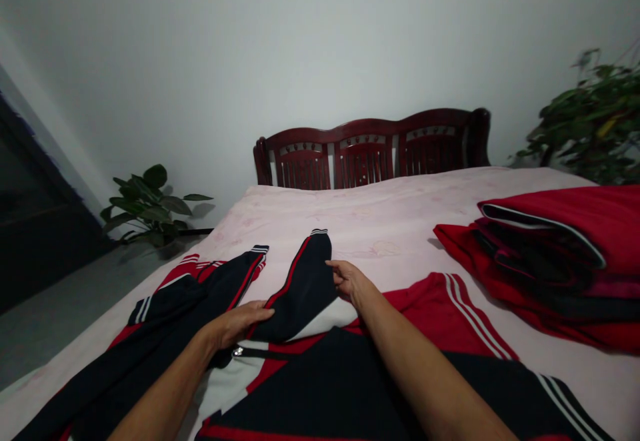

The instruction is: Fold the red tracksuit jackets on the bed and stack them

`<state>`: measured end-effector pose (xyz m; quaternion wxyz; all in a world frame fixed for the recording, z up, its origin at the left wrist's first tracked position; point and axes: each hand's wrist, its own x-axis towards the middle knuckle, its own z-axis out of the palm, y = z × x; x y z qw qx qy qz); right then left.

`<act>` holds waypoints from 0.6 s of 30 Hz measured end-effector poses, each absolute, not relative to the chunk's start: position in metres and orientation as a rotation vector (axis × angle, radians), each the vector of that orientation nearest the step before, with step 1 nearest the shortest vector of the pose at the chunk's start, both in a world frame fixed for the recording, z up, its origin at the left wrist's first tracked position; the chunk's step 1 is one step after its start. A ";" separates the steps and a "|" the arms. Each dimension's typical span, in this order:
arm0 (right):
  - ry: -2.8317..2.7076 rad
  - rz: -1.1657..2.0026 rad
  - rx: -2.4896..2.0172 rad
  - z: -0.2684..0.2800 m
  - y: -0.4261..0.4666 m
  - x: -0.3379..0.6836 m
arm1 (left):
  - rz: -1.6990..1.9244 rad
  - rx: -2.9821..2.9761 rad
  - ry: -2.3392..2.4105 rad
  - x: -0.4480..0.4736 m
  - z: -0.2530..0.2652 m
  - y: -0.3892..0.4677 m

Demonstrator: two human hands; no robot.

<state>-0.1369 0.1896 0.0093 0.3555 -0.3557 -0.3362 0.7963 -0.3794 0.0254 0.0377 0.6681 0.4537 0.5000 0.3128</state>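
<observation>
A navy, red and white track jacket (325, 374) lies spread on the bed in front of me. Its navy sleeve (303, 287), with a red stripe and a white-lined cuff, points away toward the headboard. My left hand (243, 321) grips the sleeve's left edge, thumb on top and other fingers partly hidden beneath. On the sleeve's right edge, nearer the cuff, my right hand (345, 279) pinches the cloth. A zip pull (238, 352) shows just below my left hand. To the left lie navy garments (185, 327) with red parts and white stripes.
A pile of folded red and dark clothes (550, 254) sits on the right of the pink bed sheet (360, 207). Behind the bed stands a dark wooden headboard (370, 147) against a pale wall. Leafy plants flank it, one on the left (150, 207), another on the right (595, 127).
</observation>
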 end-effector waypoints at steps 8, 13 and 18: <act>-0.635 1.767 -0.525 0.041 0.145 -0.089 | 0.673 1.026 1.102 -0.378 0.036 0.026; -0.431 2.029 -0.339 0.018 0.099 -0.063 | 0.565 1.098 1.117 -0.380 0.032 0.026; -0.411 2.159 -0.555 0.022 0.094 -0.068 | 0.458 1.140 1.192 -0.380 0.037 0.023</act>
